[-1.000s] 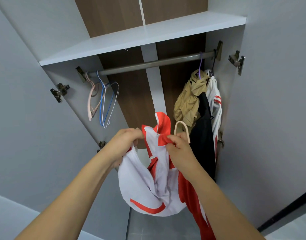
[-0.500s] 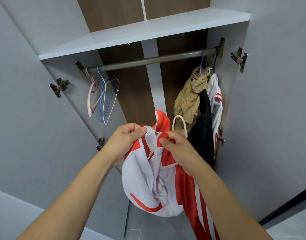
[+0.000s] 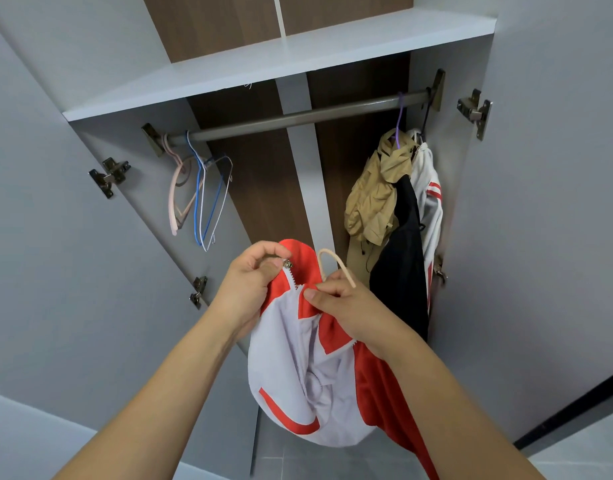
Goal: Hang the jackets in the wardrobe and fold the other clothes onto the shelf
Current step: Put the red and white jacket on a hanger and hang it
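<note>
I hold a red and white jacket (image 3: 298,375) in front of the open wardrobe. My left hand (image 3: 249,282) pinches its metal zipper pull at the collar. My right hand (image 3: 346,303) grips the other side of the collar, and the beige hook of a hanger (image 3: 334,265) sticks up just above that hand. The jacket's body sags below both hands. The hanging rail (image 3: 298,117) runs across the wardrobe above. A tan jacket (image 3: 374,199), a black garment (image 3: 400,258) and a white jacket with red stripes (image 3: 428,188) hang at its right end.
Several empty hangers (image 3: 197,195), pink, blue and white, hang at the rail's left end. A white shelf (image 3: 280,60) sits above the rail. Both wardrobe doors stand open, with metal hinges (image 3: 109,174) on the inner walls. The middle of the rail is bare.
My left hand has moved up to the collar and taken the zipper pull. The zipper is drawn closed higher than before. My right hand stays at the collar by the hanger hook.
</note>
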Action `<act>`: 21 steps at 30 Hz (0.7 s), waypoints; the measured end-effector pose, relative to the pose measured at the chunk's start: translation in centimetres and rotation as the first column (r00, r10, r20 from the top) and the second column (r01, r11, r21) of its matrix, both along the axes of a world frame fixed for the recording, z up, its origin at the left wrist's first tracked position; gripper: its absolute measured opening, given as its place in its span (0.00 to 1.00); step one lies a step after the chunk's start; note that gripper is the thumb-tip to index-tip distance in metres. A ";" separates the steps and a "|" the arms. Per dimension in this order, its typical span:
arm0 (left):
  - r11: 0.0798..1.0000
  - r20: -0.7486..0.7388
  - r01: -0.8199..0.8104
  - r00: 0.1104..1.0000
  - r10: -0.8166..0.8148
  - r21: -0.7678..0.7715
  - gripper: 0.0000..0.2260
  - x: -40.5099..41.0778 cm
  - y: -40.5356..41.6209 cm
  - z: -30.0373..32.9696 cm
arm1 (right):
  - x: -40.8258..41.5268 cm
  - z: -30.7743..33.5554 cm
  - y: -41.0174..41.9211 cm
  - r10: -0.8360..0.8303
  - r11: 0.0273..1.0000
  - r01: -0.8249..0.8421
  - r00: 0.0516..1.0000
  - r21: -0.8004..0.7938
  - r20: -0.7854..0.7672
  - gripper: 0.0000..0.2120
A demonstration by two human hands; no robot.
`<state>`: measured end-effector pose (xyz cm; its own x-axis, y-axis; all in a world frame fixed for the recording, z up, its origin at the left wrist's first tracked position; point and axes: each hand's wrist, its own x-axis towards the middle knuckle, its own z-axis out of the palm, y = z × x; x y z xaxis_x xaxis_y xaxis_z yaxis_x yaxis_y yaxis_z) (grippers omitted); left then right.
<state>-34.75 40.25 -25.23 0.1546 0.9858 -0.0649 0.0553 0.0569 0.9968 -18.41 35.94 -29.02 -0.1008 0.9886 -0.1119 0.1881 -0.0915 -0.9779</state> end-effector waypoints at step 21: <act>0.908 0.122 -0.029 0.989 0.088 -0.419 0.09 0.8 1.5 0.1 | 0.2 -1.4 0.5 -0.103 0.992 0.077 0.953 0.104 0.284 0.09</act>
